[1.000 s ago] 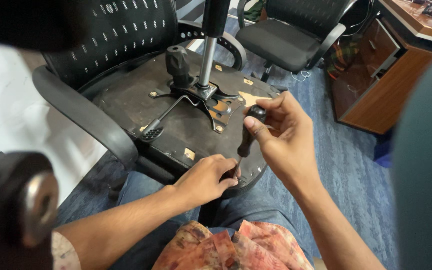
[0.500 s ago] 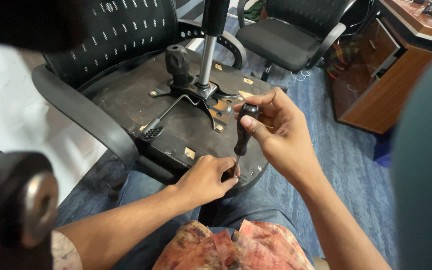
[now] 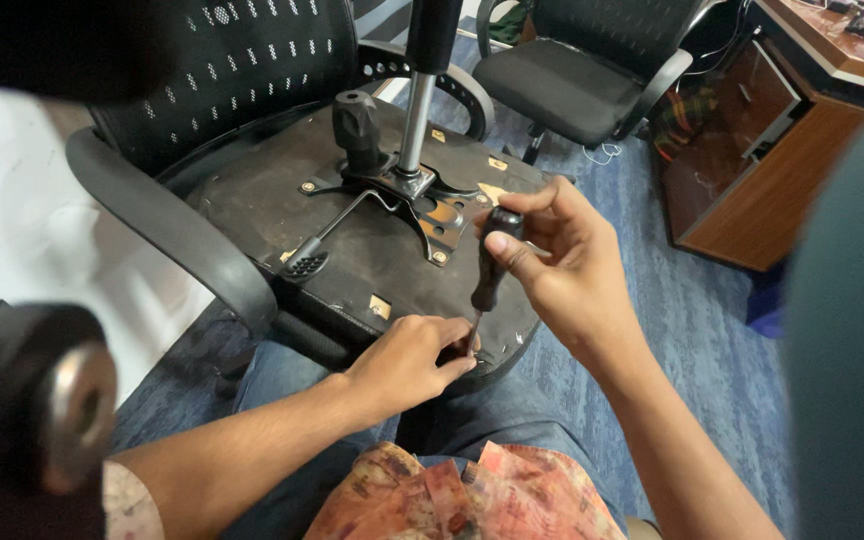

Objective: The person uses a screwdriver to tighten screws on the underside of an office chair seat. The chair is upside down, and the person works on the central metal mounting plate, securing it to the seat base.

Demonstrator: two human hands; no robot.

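1. An overturned office chair (image 3: 252,210) fills the upper left and centre of the frame, its black mesh back at the top and its curved armrest (image 3: 167,235) sweeping down the left side.
2. The underside of the seat (image 3: 282,200) faces up, a dark board with small brass-coloured fittings near its edges.
3. A second black office chair (image 3: 577,85) stands upright at the top centre, on blue carpet (image 3: 692,330), just beside a wooden desk (image 3: 767,170) at the upper right.
4. At the middle of the board sit the metal mechanism plate (image 3: 432,215), the silver gas-lift column (image 3: 415,120), a black knob (image 3: 357,125) and a lever with a ribbed paddle (image 3: 304,262).
5. The right hand (image 3: 562,270), centre right, has its grip closed around the black handle of a screwdriver (image 3: 492,262), fingertips pinching the top.
6. The screwdriver stands nearly upright, tip down at the near edge of the seat board, lower centre.
7. The left hand (image 3: 402,362), lower centre, rests on that edge with fingers curled loosely about the screwdriver's tip; what lies under them is hidden.
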